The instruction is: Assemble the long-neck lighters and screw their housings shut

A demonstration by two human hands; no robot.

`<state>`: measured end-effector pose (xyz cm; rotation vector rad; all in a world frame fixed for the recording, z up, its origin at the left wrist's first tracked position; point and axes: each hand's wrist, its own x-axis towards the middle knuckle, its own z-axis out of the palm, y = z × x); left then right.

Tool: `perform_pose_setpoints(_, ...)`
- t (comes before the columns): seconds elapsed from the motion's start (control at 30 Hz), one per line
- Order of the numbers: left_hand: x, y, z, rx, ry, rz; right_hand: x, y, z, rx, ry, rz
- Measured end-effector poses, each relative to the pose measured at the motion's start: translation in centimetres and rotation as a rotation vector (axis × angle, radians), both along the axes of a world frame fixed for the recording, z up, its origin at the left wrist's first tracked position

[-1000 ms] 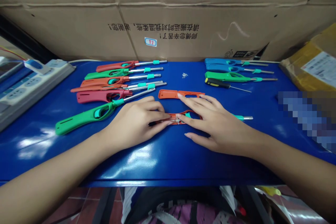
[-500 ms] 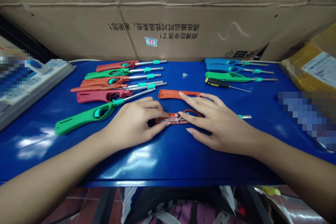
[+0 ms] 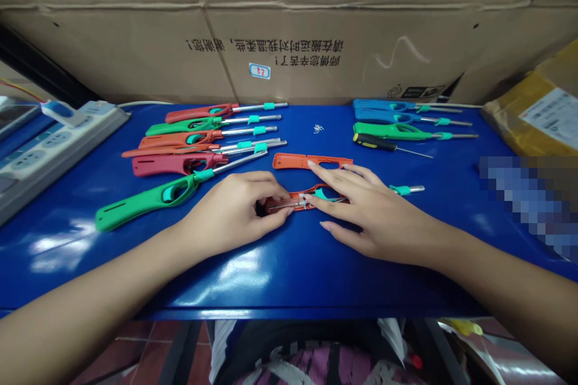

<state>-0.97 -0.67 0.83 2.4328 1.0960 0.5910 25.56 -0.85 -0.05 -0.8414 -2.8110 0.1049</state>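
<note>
An opened orange gas lighter (image 3: pixel 293 202) lies on the blue table, its clear inner tank and a turquoise trigger showing. My left hand (image 3: pixel 239 203) grips its left end between thumb and fingers. Fingers spread, my right hand (image 3: pixel 374 210) rests over the lighter's middle; one fingertip touches the parts inside and covers some of them. The metal tube (image 3: pixel 416 189) with its turquoise slider sticks out to the right of that hand. Just behind lies the loose orange half-shell (image 3: pixel 293 160), with a right fingertip at its edge.
Several assembled lighters (image 3: pixel 180 164) lie in a row at the left. Blue lighters (image 3: pixel 383 115), a green lighter (image 3: pixel 383 130) and a black-yellow screwdriver (image 3: pixel 374 142) lie at the back right. A power strip (image 3: pixel 49 144) borders the left; cardboard (image 3: pixel 289 30) stands behind.
The opened lighter has shifted slightly left and its tube is tilted up a little more. More of the turquoise trigger shows. Both hands stay nearly in place.
</note>
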Motion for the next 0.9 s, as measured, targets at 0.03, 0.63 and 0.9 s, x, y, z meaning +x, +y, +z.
perform_pose_setpoints(0.03,0.02,0.01,-0.03,-0.001,-0.006,0.0,0.0,0.02,0.02,-0.003,-0.011,-0.004)
perform_pose_setpoints(0.63,-0.12,0.01,-0.33,0.018,-0.026,0.003,-0.3,0.11,0.07,0.096,-0.082,0.023)
perform_pose_setpoints(0.9,0.03,0.15,-0.31,-0.036,-0.074,0.014,-0.52,-0.09,0.06,0.121,-0.078,0.028)
